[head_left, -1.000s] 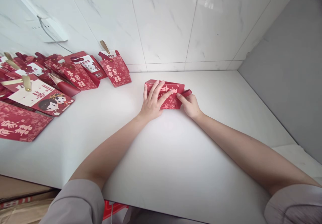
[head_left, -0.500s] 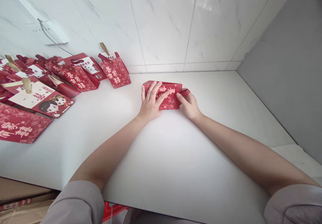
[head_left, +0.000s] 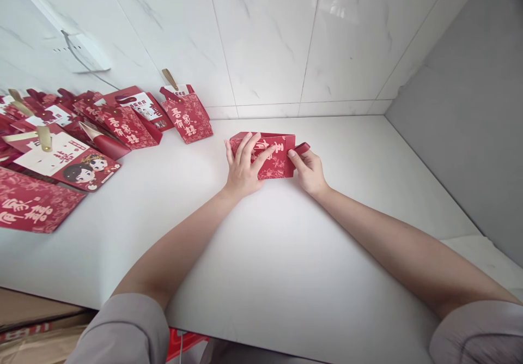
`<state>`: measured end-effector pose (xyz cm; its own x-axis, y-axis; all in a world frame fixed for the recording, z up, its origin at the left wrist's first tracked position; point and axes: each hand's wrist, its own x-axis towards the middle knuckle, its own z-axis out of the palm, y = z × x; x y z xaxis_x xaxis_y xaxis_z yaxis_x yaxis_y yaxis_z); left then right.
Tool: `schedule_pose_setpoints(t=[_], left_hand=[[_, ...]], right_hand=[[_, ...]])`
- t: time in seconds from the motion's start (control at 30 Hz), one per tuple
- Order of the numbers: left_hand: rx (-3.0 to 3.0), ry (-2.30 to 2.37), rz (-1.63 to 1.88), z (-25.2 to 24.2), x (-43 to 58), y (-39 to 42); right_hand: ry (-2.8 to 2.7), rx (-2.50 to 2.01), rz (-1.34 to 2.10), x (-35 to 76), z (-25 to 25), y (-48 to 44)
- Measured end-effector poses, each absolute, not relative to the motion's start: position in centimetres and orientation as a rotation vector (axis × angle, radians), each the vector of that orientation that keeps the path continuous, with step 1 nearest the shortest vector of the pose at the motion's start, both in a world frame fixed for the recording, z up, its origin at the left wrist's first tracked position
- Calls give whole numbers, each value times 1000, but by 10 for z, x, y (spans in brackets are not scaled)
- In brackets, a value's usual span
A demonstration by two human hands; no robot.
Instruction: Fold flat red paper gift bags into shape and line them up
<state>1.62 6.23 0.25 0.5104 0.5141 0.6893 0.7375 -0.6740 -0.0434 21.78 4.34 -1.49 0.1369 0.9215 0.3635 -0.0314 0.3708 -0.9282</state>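
Note:
A red paper gift box [head_left: 274, 168] with pink lettering and floral print lies on its side on the white table, in the middle of the view. My left hand [head_left: 244, 169] rests on its left part with fingers spread over the printed face. At the right end, my right hand [head_left: 308, 171] pinches the box's edge between thumb and fingers. A dark red strap [head_left: 303, 147] sticks out above those fingers. The underside of the box is hidden.
Several similar red boxes [head_left: 61, 151] crowd the left of the table [head_left: 269, 266], and one box [head_left: 188, 116] with a gold strap stands apart by the tiled wall [head_left: 261, 37]. A cardboard box [head_left: 36, 309] sits below the table at lower left.
My left hand has shifted slightly left and its fingers have spread a little. The right hand keeps its grip, and the dark red strap shows a bit more above it.

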Motion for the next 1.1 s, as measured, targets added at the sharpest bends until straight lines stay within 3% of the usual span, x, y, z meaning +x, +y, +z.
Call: schedule_pose_setpoints(t=[0.37,1.1], left_hand=[[-2379,-1088,-956,2,14,65],[-2226,-1279,-1192,7,14,70]], right_hand=[[-1223,-944,698,219,-6,38],[-1512,-974,887,220,-13,37]])
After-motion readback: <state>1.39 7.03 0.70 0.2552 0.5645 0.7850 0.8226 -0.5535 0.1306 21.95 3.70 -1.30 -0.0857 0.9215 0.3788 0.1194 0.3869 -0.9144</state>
